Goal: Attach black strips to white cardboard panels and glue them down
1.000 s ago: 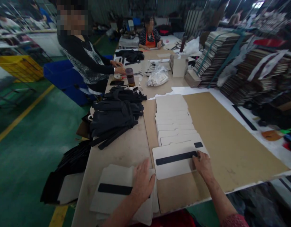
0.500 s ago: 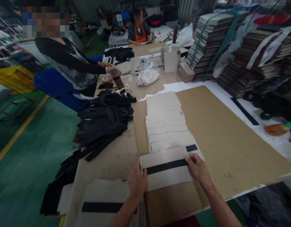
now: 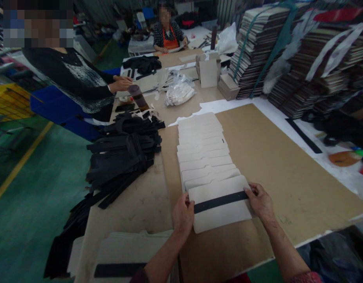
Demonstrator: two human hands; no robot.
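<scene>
A light grey cardboard panel with a black strip across its middle lies between my two hands. My left hand pinches its left edge at the strip's end. At the opposite edge, my right hand presses thumb and fingers on the strip's right end. Just beyond the panel, a row of overlapping bare cardboard panels runs away from me, partly covered by the near one. To the lower left, a stack of panels has a black strip on top, partly hidden by my left forearm.
Black strips lie heaped at the table's left side. Tall tied board stacks stand at the back right. A plastic bag and a brown cylinder sit farther back. One co-worker stands left; another is behind the far table.
Both hands and the held panel have shifted right, so the panel now covers the black strip seen behind it before. The standing co-worker's hands have drawn back slightly.
</scene>
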